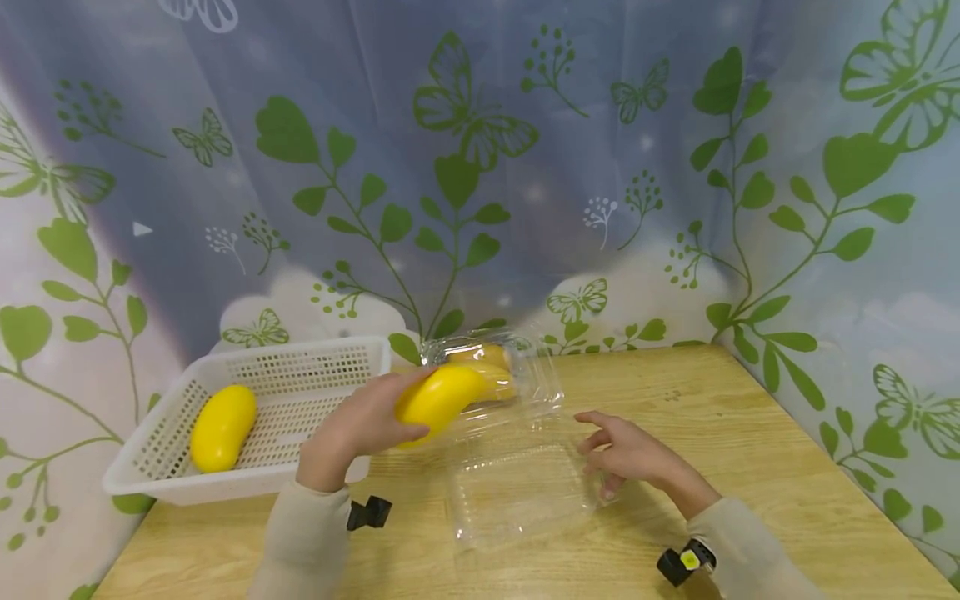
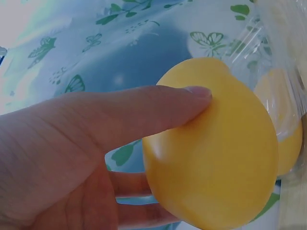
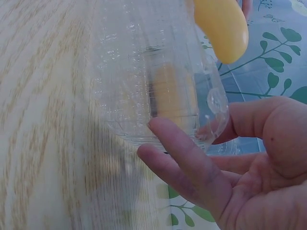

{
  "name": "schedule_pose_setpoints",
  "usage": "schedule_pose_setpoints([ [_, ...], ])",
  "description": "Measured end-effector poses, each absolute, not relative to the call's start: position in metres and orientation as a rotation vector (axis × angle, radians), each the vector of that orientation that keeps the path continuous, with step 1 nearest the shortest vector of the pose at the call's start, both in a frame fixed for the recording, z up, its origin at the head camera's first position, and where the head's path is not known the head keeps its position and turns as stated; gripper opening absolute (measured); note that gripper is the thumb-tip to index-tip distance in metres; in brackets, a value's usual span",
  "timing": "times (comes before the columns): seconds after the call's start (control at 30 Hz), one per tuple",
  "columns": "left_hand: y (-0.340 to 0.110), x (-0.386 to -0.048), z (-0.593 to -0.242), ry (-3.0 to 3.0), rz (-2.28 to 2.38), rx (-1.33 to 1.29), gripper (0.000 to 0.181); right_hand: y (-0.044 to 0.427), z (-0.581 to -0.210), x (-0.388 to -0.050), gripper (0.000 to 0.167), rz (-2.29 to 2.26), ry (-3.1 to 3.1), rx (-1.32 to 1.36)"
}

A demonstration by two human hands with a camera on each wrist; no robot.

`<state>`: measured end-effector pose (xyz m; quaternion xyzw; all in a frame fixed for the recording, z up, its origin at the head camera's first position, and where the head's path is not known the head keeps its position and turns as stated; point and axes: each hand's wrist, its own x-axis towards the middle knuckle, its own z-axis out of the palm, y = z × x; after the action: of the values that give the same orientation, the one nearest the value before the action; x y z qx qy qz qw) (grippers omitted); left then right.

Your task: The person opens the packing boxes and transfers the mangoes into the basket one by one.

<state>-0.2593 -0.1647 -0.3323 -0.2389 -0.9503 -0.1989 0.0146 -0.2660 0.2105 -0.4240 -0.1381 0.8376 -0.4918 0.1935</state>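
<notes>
A smooth yellow mango [image 1: 441, 402] is gripped in my left hand [image 1: 360, 425], above the table between the basket and the clear plastic. Seen from the left wrist, the thumb [image 2: 148, 108] lies across the mango, with other fingers behind it. An open, clear plastic clamshell tray [image 1: 517, 500] lies on the table in front of me. My right hand [image 1: 630, 454] is at its right edge, fingers loosely spread, some overlapping the plastic rim in the right wrist view; firm contact is unclear. Behind, yellow mangoes [image 1: 495, 383] show through another clear plastic piece [image 1: 543, 375].
On the left a white perforated basket [image 1: 315, 354] holds another yellow mango [image 1: 223, 429]. Its near side reaches close to my left wrist. A patterned curtain [image 1: 525, 208] hangs behind the wooden table [image 1: 675, 400].
</notes>
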Motion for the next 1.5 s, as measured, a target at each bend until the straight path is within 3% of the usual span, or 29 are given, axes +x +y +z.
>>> schedule_pose_setpoints([
  [1.5,-0.217,-0.258,-0.309,-2.986,-0.512,-0.589,0.082,0.21,-0.421,-0.265,0.068,-1.386,2.334,-0.385],
])
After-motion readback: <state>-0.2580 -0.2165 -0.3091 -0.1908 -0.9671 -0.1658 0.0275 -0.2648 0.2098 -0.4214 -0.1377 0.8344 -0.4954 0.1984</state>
